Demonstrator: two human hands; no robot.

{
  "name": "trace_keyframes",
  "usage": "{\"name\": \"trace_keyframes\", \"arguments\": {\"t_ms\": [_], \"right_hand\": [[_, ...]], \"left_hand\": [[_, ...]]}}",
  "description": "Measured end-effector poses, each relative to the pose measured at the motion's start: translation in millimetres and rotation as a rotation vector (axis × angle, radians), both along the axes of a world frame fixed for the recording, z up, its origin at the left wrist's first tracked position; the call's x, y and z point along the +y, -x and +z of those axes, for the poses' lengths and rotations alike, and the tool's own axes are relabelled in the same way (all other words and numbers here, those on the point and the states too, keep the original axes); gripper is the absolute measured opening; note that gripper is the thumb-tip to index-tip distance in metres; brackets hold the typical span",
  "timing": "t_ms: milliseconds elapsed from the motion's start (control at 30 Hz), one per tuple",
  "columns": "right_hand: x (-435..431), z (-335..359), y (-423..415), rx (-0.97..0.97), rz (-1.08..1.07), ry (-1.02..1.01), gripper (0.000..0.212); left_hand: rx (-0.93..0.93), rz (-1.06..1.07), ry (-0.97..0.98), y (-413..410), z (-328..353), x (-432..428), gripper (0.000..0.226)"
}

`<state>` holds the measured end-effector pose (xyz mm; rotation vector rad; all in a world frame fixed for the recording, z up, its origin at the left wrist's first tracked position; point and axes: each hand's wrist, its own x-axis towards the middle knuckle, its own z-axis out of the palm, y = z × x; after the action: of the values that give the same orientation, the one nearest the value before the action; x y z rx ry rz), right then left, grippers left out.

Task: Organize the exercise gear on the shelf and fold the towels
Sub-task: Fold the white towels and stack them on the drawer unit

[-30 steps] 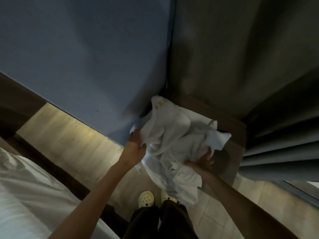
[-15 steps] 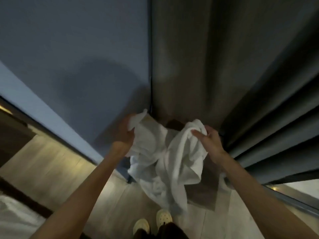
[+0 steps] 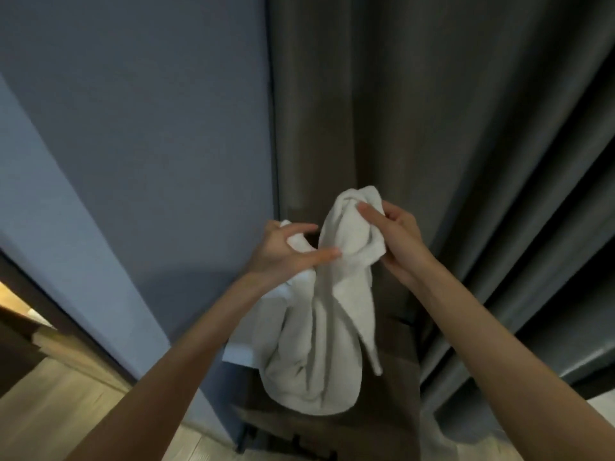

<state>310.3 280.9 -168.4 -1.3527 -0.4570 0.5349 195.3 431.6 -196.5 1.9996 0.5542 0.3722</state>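
A crumpled white towel (image 3: 319, 334) hangs in the air in front of me, bunched at the top and drooping down. My left hand (image 3: 286, 251) holds one upper part of it, thumb and forefinger stretched out over the cloth. My right hand (image 3: 392, 234) grips the highest bunch of the towel, fingers curled round it. The two hands are close together at about chest height.
A blue-grey wall (image 3: 139, 154) fills the left, dark grey curtains (image 3: 449, 128) the right. Below the towel stands a low dark wooden piece of furniture (image 3: 376, 424). Light wooden floor (image 3: 43, 414) shows at lower left.
Both hands have lifted the towel up off the low furniture and come closer together. The camera has tilted upward, so my feet and the bed are out of view.
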Motion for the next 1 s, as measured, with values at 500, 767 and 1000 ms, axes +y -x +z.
{"name": "trace_keyframes", "arguments": {"t_ms": [500, 767, 1000], "right_hand": [[-2.9, -57.3, 10.0, -0.091, 0.026, 0.286, 0.08], [-4.4, -127.0, 38.8, -0.629, 0.15, 0.691, 0.036], [-20.8, -70.7, -12.1, -0.359, -0.215, 0.357, 0.02]], "left_hand": [[-0.347, 0.137, 0.29, -33.4, -22.8, 0.5, 0.024], [-0.285, 0.172, 0.433, -49.5, -17.2, -1.3, 0.024], [-0.146, 0.057, 0.302, -31.6, -22.8, 37.7, 0.038]]}}
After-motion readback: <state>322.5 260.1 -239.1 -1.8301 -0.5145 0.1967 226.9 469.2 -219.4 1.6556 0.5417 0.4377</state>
